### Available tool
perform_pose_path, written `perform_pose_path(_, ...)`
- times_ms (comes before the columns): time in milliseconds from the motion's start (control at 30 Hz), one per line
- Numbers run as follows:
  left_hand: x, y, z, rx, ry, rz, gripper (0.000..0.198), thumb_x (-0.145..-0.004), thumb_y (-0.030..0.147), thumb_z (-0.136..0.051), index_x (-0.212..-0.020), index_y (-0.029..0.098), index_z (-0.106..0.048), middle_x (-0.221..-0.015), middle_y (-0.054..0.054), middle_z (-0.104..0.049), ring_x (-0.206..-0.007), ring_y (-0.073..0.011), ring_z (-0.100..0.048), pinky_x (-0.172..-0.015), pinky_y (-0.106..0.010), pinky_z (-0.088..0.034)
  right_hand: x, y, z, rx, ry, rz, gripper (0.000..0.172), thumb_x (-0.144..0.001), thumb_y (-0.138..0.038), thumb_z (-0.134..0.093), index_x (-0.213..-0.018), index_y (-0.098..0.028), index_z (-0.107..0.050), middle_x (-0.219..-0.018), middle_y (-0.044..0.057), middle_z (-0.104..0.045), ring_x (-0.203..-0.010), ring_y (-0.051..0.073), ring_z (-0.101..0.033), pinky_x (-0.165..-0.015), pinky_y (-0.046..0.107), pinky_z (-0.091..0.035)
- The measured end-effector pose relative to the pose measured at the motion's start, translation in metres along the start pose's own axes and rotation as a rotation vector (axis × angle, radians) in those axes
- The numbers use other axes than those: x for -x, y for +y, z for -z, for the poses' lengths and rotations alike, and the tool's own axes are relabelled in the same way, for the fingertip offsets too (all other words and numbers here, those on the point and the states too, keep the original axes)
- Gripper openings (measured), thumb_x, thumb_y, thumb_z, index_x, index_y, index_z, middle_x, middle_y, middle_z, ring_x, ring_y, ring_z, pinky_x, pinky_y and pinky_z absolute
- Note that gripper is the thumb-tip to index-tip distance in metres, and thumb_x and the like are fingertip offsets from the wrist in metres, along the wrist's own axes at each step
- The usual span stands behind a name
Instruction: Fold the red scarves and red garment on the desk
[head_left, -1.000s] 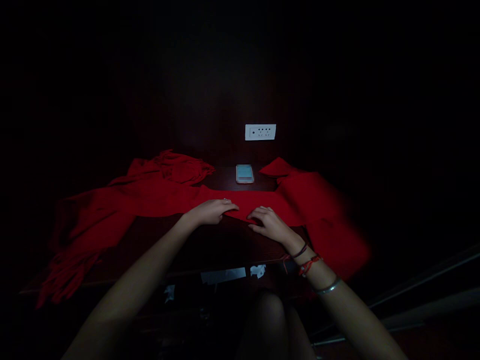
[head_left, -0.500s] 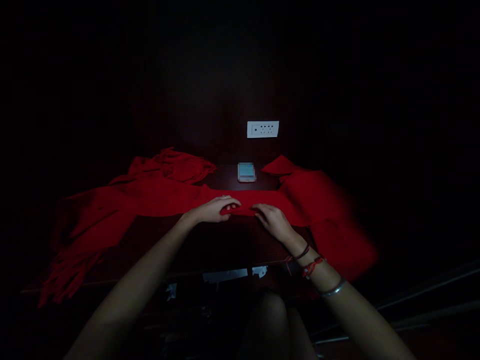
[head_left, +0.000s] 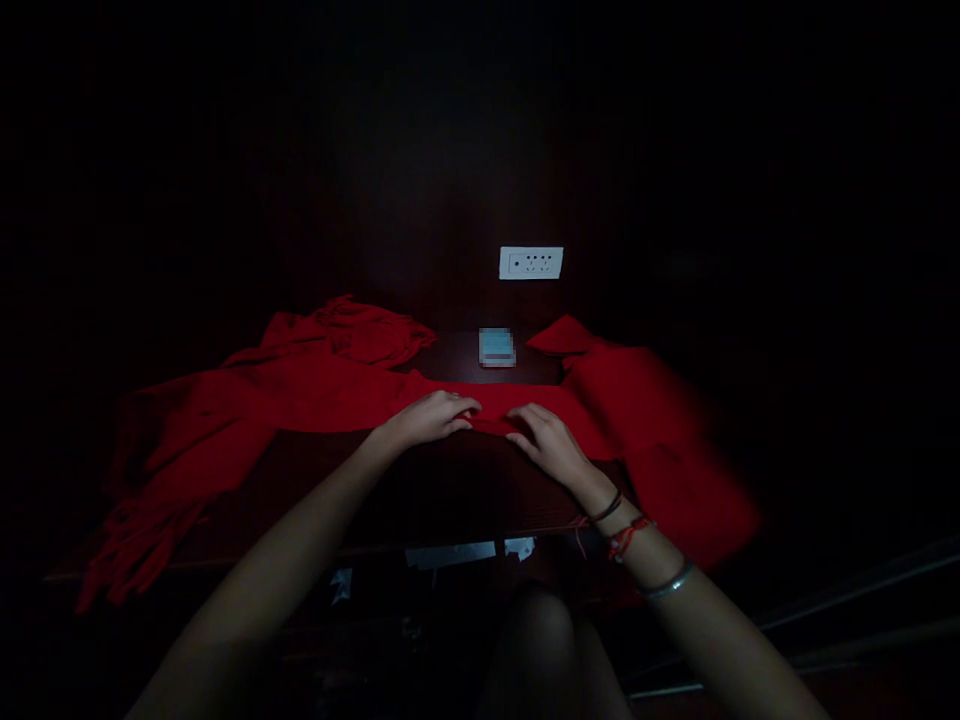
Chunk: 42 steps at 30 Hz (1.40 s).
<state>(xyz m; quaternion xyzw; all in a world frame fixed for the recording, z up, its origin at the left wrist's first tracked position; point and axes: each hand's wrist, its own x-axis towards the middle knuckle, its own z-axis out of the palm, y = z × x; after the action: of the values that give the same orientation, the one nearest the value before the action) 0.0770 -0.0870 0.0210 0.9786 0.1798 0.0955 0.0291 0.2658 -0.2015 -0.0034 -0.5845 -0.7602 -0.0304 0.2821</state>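
Note:
A long red scarf (head_left: 300,395) lies spread across a dark table (head_left: 420,490), its fringed end hanging off the left edge and a bunched part draped over the right side. My left hand (head_left: 427,418) rests on the near hem of the scarf at the middle, fingers curled down onto the cloth. Close beside it, my right hand (head_left: 549,445) also presses on the hem with bent fingers. Bracelets and a red string circle my right wrist. Whether either hand pinches the cloth is unclear in the dim light.
A small pale blue box (head_left: 496,347) sits on the table behind the scarf. A white wall socket (head_left: 531,263) is mounted above it. Pale scraps (head_left: 450,552) lie under the table's front edge, above my knee (head_left: 540,640). The surroundings are dark.
My two hands have drawn closer together along the scarf's near hem, the right hand sliding forward and left. The scarf has barely shifted.

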Motion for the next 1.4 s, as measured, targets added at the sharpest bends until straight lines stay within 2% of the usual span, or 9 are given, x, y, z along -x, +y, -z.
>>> perform_pose_path(233,0.001,0.004,0.002,-0.110,-0.056,0.016,0.025,-0.084,0.030,-0.032,-0.102,0.023,-0.048,-0.083,-0.002,-0.058,-0.076,-0.0155,-0.053,-0.068,-0.024,-0.039,-0.006,-0.005,-0.006,0.013,-0.023,0.055,0.017,-0.081,-0.021,-0.039,-0.092,-0.017,-0.051,-0.087,0.006,-0.056,-0.081,0.014,-0.050,-0.075,0.026,-0.037)
perform_pose_path(400,0.010,-0.003,0.014,-0.169,-0.031,0.005,0.035,-0.072,0.015,-0.045,-0.105,0.025,-0.044,-0.107,-0.002,-0.048,-0.093,-0.0171,-0.048,-0.074,-0.024,-0.038,-0.005,0.003,-0.004,0.000,0.040,-0.010,0.018,-0.082,-0.019,-0.035,-0.080,-0.016,-0.052,-0.080,0.006,-0.057,-0.075,0.013,-0.051,-0.069,0.023,-0.038)
perform_pose_path(533,0.022,-0.022,0.028,-0.247,0.029,0.134,0.043,-0.065,0.005,-0.039,-0.103,0.023,-0.045,-0.106,-0.004,-0.046,-0.092,-0.0171,-0.048,-0.076,-0.025,-0.039,-0.013,0.010,0.006,0.053,0.073,-0.112,0.015,-0.081,-0.018,-0.036,-0.079,-0.016,-0.051,-0.081,0.006,-0.057,-0.074,0.013,-0.052,-0.067,0.021,-0.038)
perform_pose_path(667,0.031,-0.043,0.034,-0.258,0.086,0.253,0.045,-0.063,0.003,-0.038,-0.104,0.021,-0.046,-0.101,-0.004,-0.050,-0.095,-0.0175,-0.047,-0.080,-0.026,-0.038,-0.038,0.013,0.017,0.171,-0.060,-0.255,0.015,-0.078,-0.019,-0.039,-0.082,-0.017,-0.054,-0.082,0.007,-0.059,-0.075,0.015,-0.054,-0.064,0.023,-0.038)
perform_pose_path(800,0.034,-0.056,0.033,-0.292,0.220,0.444,0.051,-0.063,0.002,-0.037,-0.111,0.019,-0.042,-0.106,-0.007,-0.047,-0.099,-0.0192,-0.045,-0.079,-0.027,-0.039,-0.068,0.011,0.021,0.313,-0.225,-0.455,0.023,-0.077,-0.021,-0.039,-0.091,-0.015,-0.056,-0.091,0.013,-0.059,-0.082,0.021,-0.056,-0.062,0.026,-0.040)
perform_pose_path(900,0.034,-0.062,0.030,-0.191,0.236,0.430,0.050,-0.065,0.002,-0.039,-0.113,0.016,-0.042,-0.107,-0.008,-0.049,-0.099,-0.0178,-0.046,-0.082,-0.025,-0.037,-0.081,0.011,0.017,0.326,-0.290,-0.541,0.025,-0.076,-0.020,-0.041,-0.094,-0.013,-0.057,-0.096,0.015,-0.058,-0.086,0.023,-0.055,-0.066,0.028,-0.040)
perform_pose_path(1033,0.035,-0.066,0.028,0.061,0.037,0.404,0.047,-0.071,0.014,-0.045,-0.117,0.017,-0.040,-0.096,-0.005,-0.056,-0.084,-0.0156,-0.053,-0.073,-0.022,-0.040,-0.083,0.012,0.002,0.168,-0.218,-0.304,0.028,-0.071,-0.019,-0.050,-0.098,-0.016,-0.053,-0.105,0.011,-0.054,-0.094,0.020,-0.051,-0.074,0.028,-0.038)
perform_pose_path(1167,0.040,-0.069,0.030,0.182,-0.018,0.413,0.047,-0.073,0.019,-0.044,-0.119,0.018,-0.038,-0.103,-0.004,-0.055,-0.088,-0.0157,-0.052,-0.075,-0.023,-0.039,-0.081,0.010,-0.015,0.015,-0.142,-0.056,0.034,-0.070,-0.025,-0.055,-0.103,-0.017,-0.050,-0.106,0.009,-0.052,-0.098,0.017,-0.047,-0.080,0.027,-0.035)
perform_pose_path(1400,0.042,-0.070,0.034,0.156,-0.025,0.382,0.034,-0.079,0.028,-0.038,-0.111,0.018,-0.043,-0.105,-0.005,-0.053,-0.090,-0.0158,-0.050,-0.079,-0.025,-0.037,-0.082,0.008,-0.021,-0.071,-0.043,-0.005,0.015,-0.072,-0.012,-0.049,-0.086,-0.016,-0.053,-0.083,0.005,-0.059,-0.078,0.013,-0.053,-0.069,0.021,-0.036)
